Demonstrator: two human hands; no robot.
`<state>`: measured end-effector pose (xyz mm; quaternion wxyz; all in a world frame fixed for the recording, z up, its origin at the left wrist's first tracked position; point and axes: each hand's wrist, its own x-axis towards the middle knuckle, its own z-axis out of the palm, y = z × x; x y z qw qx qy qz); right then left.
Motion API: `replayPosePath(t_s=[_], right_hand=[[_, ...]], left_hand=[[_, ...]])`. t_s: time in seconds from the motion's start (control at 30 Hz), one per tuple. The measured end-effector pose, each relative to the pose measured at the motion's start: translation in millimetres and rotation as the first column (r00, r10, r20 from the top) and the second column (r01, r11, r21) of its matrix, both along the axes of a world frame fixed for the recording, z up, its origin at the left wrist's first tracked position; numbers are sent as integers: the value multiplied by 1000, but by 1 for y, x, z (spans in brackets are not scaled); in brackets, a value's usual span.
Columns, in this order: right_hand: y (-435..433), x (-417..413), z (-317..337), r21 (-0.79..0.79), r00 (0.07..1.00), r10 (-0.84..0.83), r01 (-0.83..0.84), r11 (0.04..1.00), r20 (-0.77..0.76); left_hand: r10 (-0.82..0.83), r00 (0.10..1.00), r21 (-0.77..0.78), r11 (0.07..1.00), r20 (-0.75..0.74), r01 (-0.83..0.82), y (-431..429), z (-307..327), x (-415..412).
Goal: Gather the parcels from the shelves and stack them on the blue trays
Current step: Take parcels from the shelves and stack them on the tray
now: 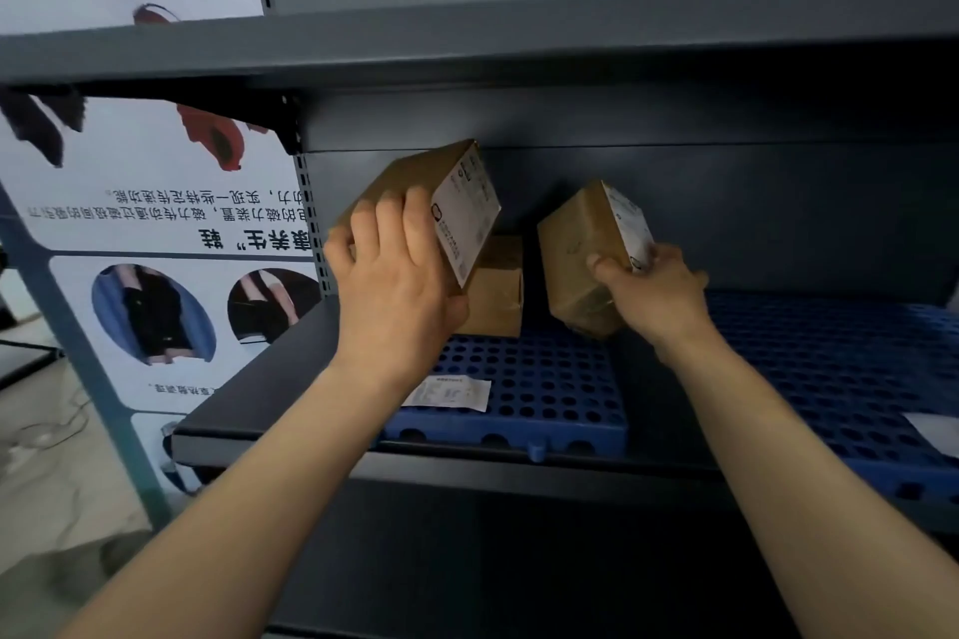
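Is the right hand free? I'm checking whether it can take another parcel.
No, the right hand grips a tilted cardboard parcel above the blue trays.

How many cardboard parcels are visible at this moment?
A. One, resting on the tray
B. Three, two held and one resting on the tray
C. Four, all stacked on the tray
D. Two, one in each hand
B: the left hand holds a labelled parcel, the right hand holds a second parcel, and a third parcel rests on the blue tray.
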<state>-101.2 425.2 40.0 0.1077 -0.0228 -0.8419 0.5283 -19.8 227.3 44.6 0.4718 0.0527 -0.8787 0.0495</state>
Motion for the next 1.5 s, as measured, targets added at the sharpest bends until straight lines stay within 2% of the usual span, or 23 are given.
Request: replayPosePath(t_s=[0.27, 0.5, 0.9, 1.0, 1.07, 1.17, 1.23, 1.5], right_hand=[[-4, -24, -3, -302, 972, 157, -100, 948, 173], [-18, -32, -9, -265, 961, 129, -61, 962, 246], [-31, -44, -24, -63, 993, -13, 21, 998, 121], [-35, -41, -18, 158, 979, -187, 172, 972, 83], [-40, -38, -11, 274, 970, -239, 242, 931, -42], [-51, -30, -2, 331, 949, -204, 278, 902, -241], [-59, -26, 2, 346, 937, -161, 269, 899, -308], [-82, -15, 10, 408, 918, -42, 216, 887, -395]], left_hand=[[28, 999, -62, 998, 35, -26, -8, 1, -14], [6, 999, -102, 995, 37, -2, -28, 2, -27], [-29, 998, -147, 988, 54, 36, -56, 1, -50], [-26, 998, -176, 984, 56, 35, -61, 1, -56], [-24, 998, -186, 982, 50, 33, -64, 1, -61], [-19, 999, -205, 978, 49, 29, -70, 2, -68], [-19, 998, -214, 976, 56, 31, -74, 1, -72], [-28, 998, -255, 966, 58, 42, -81, -1, -81]])
